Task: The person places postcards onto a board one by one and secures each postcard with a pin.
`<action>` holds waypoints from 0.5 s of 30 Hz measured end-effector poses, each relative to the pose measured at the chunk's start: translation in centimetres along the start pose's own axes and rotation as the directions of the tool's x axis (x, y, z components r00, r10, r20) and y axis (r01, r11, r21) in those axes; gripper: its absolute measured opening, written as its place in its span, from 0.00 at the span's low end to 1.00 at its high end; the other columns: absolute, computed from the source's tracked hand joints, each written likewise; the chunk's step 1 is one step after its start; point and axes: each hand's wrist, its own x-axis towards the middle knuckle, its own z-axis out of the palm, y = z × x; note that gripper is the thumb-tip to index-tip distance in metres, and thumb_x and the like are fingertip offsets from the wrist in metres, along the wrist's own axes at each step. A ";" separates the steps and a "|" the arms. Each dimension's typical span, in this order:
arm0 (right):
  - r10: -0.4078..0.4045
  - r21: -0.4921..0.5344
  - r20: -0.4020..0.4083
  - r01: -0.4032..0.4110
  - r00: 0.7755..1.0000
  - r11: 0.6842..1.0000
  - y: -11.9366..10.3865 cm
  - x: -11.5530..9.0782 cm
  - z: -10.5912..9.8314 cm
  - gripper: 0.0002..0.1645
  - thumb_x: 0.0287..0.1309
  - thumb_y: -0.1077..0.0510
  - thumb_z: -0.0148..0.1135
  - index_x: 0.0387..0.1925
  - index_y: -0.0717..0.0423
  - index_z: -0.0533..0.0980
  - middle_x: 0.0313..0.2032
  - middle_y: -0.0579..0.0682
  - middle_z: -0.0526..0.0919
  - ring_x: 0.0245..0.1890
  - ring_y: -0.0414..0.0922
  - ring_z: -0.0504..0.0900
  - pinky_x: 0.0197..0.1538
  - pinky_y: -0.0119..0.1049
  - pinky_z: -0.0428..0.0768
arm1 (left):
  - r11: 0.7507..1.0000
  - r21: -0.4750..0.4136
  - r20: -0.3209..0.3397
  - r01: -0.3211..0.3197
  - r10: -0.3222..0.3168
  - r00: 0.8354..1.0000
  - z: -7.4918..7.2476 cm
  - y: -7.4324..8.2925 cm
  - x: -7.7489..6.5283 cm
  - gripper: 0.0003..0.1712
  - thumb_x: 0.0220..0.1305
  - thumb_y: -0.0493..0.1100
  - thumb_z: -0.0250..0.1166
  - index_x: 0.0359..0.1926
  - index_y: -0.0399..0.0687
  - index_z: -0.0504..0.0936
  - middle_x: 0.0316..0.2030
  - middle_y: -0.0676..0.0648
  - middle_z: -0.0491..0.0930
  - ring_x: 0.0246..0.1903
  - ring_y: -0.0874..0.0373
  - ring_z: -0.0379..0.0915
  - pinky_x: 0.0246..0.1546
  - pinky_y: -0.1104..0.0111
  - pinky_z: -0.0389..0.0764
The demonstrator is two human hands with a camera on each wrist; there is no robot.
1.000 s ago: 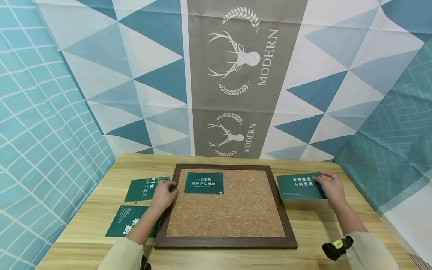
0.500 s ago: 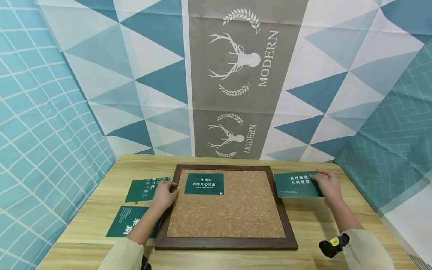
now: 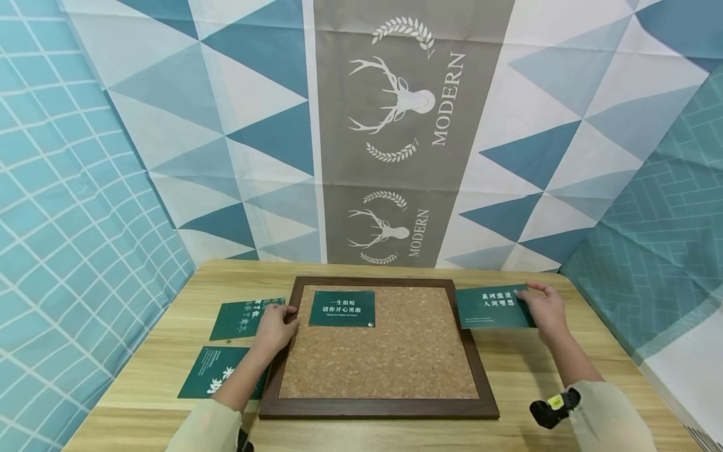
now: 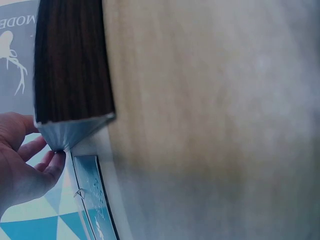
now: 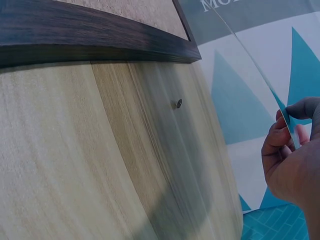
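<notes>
- Held green card [image 3: 492,307]: raised above tabletop [image 3: 515,370]; right end pinched by fingers of right hand [image 3: 546,309].
- Head view: its left edge overlaps right frame of corkboard [image 3: 384,364].
- Cork shows rightward of and below second green card [image 3: 342,309].
- Left-hand fingers of left hand [image 3: 275,329] grip corkboard's left edge.

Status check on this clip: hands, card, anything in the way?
Left hand resting on corkboard frame, left side. Right hand pinching lettered green card, raised at frame's right side. Second green card takes cork's upper left; no other obstruction seen.
</notes>
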 end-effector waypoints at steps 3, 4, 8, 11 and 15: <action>0.002 0.020 0.002 -0.002 1.000 1.000 -0.1 -0.1 0.1 0.24 0.60 0.53 0.55 0.56 0.58 0.65 0.33 0.46 0.72 0.21 0.32 0.74 0.27 0.29 0.77 | 1.000 -0.002 -0.004 0.003 -0.003 1.000 0.1 0.0 -0.1 0.18 0.63 0.38 0.60 0.52 0.33 0.77 0.56 0.29 0.64 0.50 0.37 0.69 0.41 0.52 0.76; 0.006 0.023 0.002 -0.006 1.000 1.000 -0.1 -0.2 0.2 0.24 0.61 0.53 0.55 0.56 0.58 0.65 0.33 0.46 0.72 0.21 0.32 0.74 0.27 0.29 0.77 | 1.000 -0.001 -0.005 0.001 -0.001 1.000 0.1 0.0 -0.1 0.18 0.63 0.38 0.60 0.51 0.33 0.77 0.55 0.28 0.64 0.50 0.37 0.69 0.40 0.52 0.76; 0.005 0.027 -0.008 -0.004 1.000 1.000 -0.2 -0.3 0.6 0.26 0.61 0.53 0.55 0.58 0.60 0.65 0.38 0.52 0.71 0.21 0.32 0.74 0.27 0.29 0.77 | 1.000 0.004 -0.005 -0.006 0.006 1.000 0.1 0.0 0.0 0.18 0.63 0.38 0.60 0.51 0.32 0.77 0.54 0.28 0.65 0.48 0.37 0.70 0.38 0.53 0.76; 0.005 0.046 -0.009 -0.005 1.000 0.999 -0.3 -0.3 0.9 0.25 0.60 0.54 0.56 0.56 0.58 0.66 0.38 0.51 0.71 0.20 0.32 0.74 0.26 0.29 0.77 | 1.000 0.009 -0.002 -0.010 0.010 1.000 0.0 0.0 0.0 0.18 0.63 0.38 0.60 0.51 0.32 0.77 0.54 0.28 0.64 0.48 0.37 0.70 0.38 0.53 0.76; 0.001 0.071 -0.004 -0.001 1.000 0.997 -0.4 -0.3 1.2 0.23 0.60 0.54 0.57 0.55 0.57 0.66 0.30 0.42 0.73 0.20 0.32 0.75 0.26 0.29 0.77 | 1.000 0.008 0.003 -0.008 0.008 1.000 -0.1 0.0 0.0 0.18 0.63 0.38 0.60 0.51 0.32 0.76 0.55 0.27 0.64 0.49 0.37 0.70 0.39 0.52 0.76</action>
